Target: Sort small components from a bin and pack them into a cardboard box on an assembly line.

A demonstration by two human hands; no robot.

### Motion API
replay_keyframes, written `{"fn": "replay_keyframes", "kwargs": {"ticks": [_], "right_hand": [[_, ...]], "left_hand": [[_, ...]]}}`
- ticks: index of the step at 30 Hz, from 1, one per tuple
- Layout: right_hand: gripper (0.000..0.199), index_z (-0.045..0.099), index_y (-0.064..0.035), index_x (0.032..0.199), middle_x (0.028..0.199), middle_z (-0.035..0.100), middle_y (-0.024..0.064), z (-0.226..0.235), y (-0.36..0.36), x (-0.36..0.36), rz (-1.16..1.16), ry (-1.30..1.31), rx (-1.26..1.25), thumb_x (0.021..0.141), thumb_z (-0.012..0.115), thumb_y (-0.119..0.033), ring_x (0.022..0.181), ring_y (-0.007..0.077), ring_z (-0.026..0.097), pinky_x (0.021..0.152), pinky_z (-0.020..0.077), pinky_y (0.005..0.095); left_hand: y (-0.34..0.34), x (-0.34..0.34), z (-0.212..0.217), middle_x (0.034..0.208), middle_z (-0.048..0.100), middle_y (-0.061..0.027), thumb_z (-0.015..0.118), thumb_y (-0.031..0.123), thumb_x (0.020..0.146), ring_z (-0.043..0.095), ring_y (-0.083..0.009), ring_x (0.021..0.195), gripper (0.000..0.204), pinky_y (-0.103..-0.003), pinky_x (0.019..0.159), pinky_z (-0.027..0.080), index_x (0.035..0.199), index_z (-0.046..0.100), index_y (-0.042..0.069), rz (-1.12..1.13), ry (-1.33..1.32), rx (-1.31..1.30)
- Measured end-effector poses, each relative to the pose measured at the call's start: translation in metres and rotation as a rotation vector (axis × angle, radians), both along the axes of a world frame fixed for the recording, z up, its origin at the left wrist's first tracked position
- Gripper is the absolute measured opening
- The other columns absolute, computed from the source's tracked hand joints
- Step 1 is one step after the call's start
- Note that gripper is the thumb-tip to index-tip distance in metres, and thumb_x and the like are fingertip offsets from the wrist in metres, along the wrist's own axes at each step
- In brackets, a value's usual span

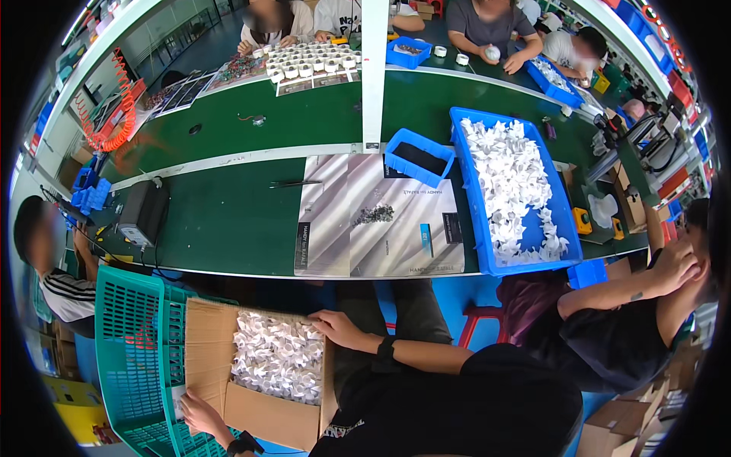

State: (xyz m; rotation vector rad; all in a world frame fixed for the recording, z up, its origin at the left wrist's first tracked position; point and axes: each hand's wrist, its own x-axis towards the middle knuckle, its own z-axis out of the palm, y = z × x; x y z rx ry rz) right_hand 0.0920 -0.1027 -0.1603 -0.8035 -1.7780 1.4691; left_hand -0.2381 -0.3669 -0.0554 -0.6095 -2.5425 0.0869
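An opened cardboard box [272, 418] full of small white plastic parts [279, 356] sits beside me at the lower left, next to a green plastic crate [131, 358]. My right hand [340, 330] is closed over the box's far right corner, thumb and fingers about the cardboard edge. At the near left, my left hand [201, 413] grips the box's left side by its flap, close to the crate's rim. Part of the left fingers is hidden against the cardboard.
On the green bench [228, 221], a large blue tray [478, 221] holds more white parts. Beside it are a smaller blue bin [401, 163] and a printed sheet [324, 251] bearing a pile of tiny dark pieces [374, 215]. Tweezers [293, 183] lie left. A co-worker [609, 320] sits at right.
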Motion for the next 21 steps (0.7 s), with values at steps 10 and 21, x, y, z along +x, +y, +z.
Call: {"fn": "replay_keyframes", "kwargs": {"ticks": [10, 21], "right_hand": [[0.037, 0.062, 0.0034, 0.082, 0.062, 0.059, 0.0169, 0.007, 0.002, -0.020, -0.202, -0.105, -0.127, 0.094, 0.058, -0.032, 0.057, 0.0090, 0.053, 0.052, 0.0422, 0.0336], [0.041, 0.060, 0.0053, 0.086, 0.064, 0.053, 0.0136, -0.009, 0.010, -0.017, -0.137, -0.135, -0.137, 0.096, 0.054, -0.034, 0.061, 0.0146, 0.051, 0.058, 0.0418, 0.0335]], "left_hand": [[-0.011, 0.001, -0.004, 0.103, 0.067, -0.0114, 0.044, 0.038, 0.100, 0.064, -0.0311, 0.090, 0.037, -0.044, 0.068, 0.051, 0.096, 0.063, 0.007, 0.059, 0.143, -0.081], [-0.004, -0.002, -0.004, 0.082, 0.061, -0.0061, 0.048, 0.038, 0.097, 0.061, -0.0286, 0.082, 0.034, -0.046, 0.064, 0.044, 0.080, 0.054, 0.009, -0.070, 0.183, 0.061]]}}
